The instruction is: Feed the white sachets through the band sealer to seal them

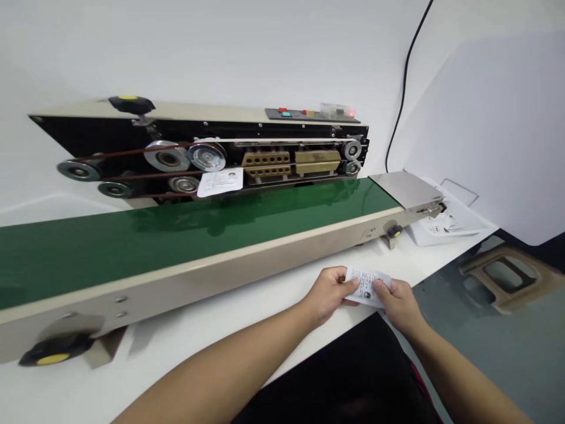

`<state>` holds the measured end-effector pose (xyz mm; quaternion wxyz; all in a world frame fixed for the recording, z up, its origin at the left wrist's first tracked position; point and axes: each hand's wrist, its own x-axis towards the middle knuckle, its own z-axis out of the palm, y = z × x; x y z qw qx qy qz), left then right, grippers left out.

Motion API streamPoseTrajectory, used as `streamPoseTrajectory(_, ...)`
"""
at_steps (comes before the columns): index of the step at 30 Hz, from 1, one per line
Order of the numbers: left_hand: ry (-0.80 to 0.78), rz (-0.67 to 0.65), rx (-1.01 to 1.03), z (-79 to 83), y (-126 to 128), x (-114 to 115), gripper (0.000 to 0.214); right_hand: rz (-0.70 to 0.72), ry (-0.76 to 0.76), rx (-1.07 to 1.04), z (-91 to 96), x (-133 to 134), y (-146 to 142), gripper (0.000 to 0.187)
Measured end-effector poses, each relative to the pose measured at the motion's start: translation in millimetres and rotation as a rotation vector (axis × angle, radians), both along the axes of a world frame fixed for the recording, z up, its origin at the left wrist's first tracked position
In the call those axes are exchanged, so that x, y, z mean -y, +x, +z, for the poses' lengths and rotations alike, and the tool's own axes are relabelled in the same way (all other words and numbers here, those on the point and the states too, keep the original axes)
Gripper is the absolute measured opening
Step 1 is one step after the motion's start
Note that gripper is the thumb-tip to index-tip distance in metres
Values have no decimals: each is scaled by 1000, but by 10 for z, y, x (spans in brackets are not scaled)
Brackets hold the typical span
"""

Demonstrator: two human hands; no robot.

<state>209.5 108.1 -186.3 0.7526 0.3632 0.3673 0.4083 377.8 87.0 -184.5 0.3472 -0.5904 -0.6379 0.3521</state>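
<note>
Both my hands grip one small white printed packet [365,285] above the front edge of the white table. My left hand [330,293] pinches its left side between thumb and fingers. On the right side, my right hand [398,300] presses its thumb onto the packet's face. Behind them runs a band sealing machine [212,126] with a green conveyor belt [176,227]. A second white printed packet [220,182] is at the machine's rollers, above the belt's far side.
Right of the conveyor, a white tray [474,227] holds several printed packets. A black cable [404,82] hangs down the wall. Black-and-yellow knobs [57,348] stick out from the conveyor's front. A brown stool [512,277] stands on the floor at right.
</note>
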Motion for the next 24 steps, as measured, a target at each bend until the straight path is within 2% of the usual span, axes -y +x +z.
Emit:
streamPoseTrajectory(5,52,-22,-5,-2,-10,-32,55,115,-48,33,88,-32,8,43)
streamPoseTrajectory(12,127,16,-76,17,-35,-22,48,15,-168,-208,-52,-70,-64,45)
streamPoseTrajectory(17,150,49,-113,-17,-43,-34,36,103,-84,-35,-39,-89,-109,47)
streamPoseTrajectory(21,167,-36,-305,-54,-46,-63,21,225,-11,73,29,-154,-35,45)
streamPoseTrajectory(24,164,-114,-345,-46,-39,-70,20,295,-43,42,49,-222,28,48)
